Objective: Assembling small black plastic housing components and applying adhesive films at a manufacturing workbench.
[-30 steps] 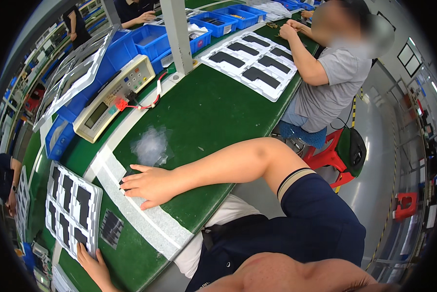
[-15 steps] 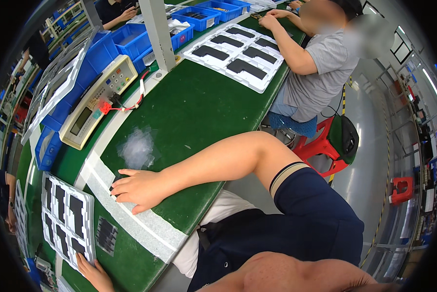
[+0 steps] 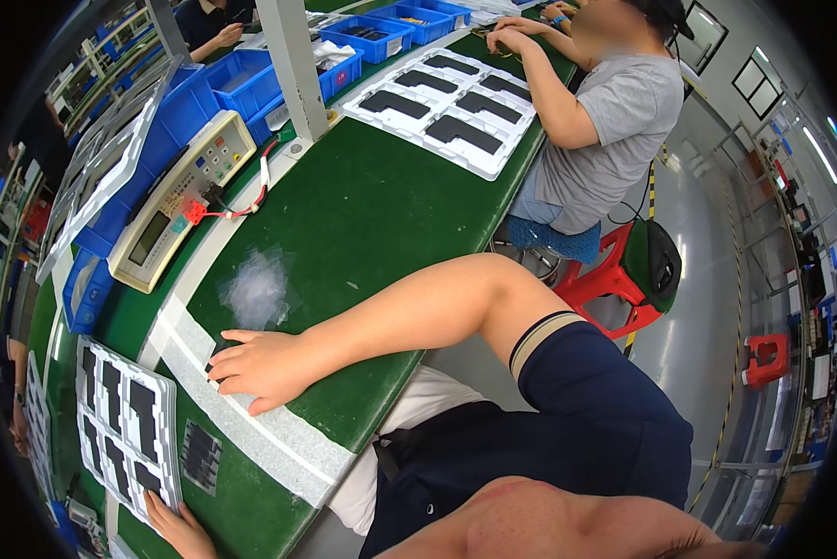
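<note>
My right hand (image 3: 265,368) lies palm down with its fingers spread on the white strip (image 3: 279,443) along the green bench. Its fingertips rest at a small dark piece (image 3: 215,352), mostly covered by the hand. My left hand (image 3: 181,529) reaches in at the lower left, fingers stretched over the near corner of a white tray (image 3: 169,438). Black flat pieces (image 3: 143,415) sit in the tray's pockets, and the left fingertips touch near one of them. Beside the tray lies a sheet of dark strips (image 3: 201,456). Beyond my right hand is a pile of clear film pieces (image 3: 256,289).
A beige bench instrument (image 3: 181,200) with red and black leads stands at the back left, before blue bins (image 3: 246,82). A grey post (image 3: 297,74) rises behind. Farther right, a co-worker (image 3: 614,112) sits by another white tray (image 3: 484,168). A red stool (image 3: 610,289) stands behind.
The whole view has shifted slightly. Both hands keep nearly the same places: the right on the strip, the left at the tray corner.
</note>
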Demonstrator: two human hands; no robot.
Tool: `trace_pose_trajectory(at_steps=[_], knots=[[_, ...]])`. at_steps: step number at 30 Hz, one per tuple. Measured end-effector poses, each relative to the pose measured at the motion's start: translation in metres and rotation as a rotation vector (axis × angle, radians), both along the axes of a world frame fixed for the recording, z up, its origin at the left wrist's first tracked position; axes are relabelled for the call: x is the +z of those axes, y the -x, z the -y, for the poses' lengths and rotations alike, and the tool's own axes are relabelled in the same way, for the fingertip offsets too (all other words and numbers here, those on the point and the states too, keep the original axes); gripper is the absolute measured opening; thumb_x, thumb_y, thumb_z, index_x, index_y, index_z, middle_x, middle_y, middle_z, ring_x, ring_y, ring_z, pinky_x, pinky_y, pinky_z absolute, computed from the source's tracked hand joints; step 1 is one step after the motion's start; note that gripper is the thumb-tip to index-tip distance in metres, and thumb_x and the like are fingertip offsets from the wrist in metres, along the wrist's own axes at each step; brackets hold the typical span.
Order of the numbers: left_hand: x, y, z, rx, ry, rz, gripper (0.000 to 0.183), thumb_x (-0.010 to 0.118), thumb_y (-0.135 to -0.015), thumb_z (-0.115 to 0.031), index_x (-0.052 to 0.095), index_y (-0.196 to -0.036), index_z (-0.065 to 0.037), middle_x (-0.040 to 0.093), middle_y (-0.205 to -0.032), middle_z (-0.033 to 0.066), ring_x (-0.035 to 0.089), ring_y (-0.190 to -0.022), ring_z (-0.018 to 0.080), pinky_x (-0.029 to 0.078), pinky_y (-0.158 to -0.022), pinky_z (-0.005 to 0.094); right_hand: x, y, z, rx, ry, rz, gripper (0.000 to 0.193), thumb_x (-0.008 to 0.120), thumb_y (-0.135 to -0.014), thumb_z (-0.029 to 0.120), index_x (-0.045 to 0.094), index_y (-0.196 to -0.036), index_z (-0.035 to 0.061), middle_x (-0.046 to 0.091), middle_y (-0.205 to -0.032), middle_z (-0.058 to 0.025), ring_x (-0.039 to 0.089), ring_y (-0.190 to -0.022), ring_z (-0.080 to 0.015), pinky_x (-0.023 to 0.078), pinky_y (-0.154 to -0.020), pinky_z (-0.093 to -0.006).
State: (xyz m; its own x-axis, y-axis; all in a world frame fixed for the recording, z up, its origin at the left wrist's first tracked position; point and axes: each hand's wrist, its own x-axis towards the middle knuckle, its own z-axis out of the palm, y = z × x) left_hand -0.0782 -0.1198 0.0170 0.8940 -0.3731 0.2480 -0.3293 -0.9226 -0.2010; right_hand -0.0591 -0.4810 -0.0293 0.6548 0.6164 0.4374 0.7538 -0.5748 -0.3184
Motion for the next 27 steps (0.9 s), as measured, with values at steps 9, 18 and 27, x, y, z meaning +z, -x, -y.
trace_pose_trajectory(at_steps=[9, 18, 27], knots=[[-0.001, -0.001, -0.001, 0.014, -0.019, 0.003, 0.050, 0.052, -0.084, -0.022, 0.038, -0.126, 0.003, 0.044, -0.122, 0.0231, 0.040, -0.116, 0.0368, 0.026, -0.101, 0.0496, -0.007, -0.004, -0.001, 0.005, -0.046, 0.033, 0.043, 0.059, -0.073, 0.036, 0.059, -0.105, 0.0071, 0.048, -0.122, -0.0124, 0.038, -0.121, -0.0252, 0.019, -0.102, -0.0525], [-0.002, -0.002, 0.000, 0.002, -0.014, 0.025, 0.052, 0.055, -0.082, -0.020, 0.038, -0.126, 0.002, 0.044, -0.122, 0.0216, 0.040, -0.115, 0.0361, 0.028, -0.100, 0.0481, -0.007, -0.003, -0.001, 0.007, -0.051, 0.039, 0.042, 0.060, -0.072, 0.035, 0.059, -0.104, 0.0069, 0.049, -0.121, -0.0126, 0.038, -0.121, -0.0256, 0.020, -0.102, -0.0522], [-0.005, -0.003, -0.005, -0.031, 0.005, 0.052, 0.051, 0.054, -0.082, -0.021, 0.038, -0.125, 0.002, 0.045, -0.122, 0.0214, 0.041, -0.114, 0.0367, 0.028, -0.100, 0.0496, -0.006, -0.003, -0.001, 0.007, -0.064, 0.049, 0.042, 0.060, -0.073, 0.035, 0.059, -0.103, 0.0072, 0.048, -0.121, -0.0127, 0.038, -0.121, -0.0257, 0.021, -0.102, -0.0518]])
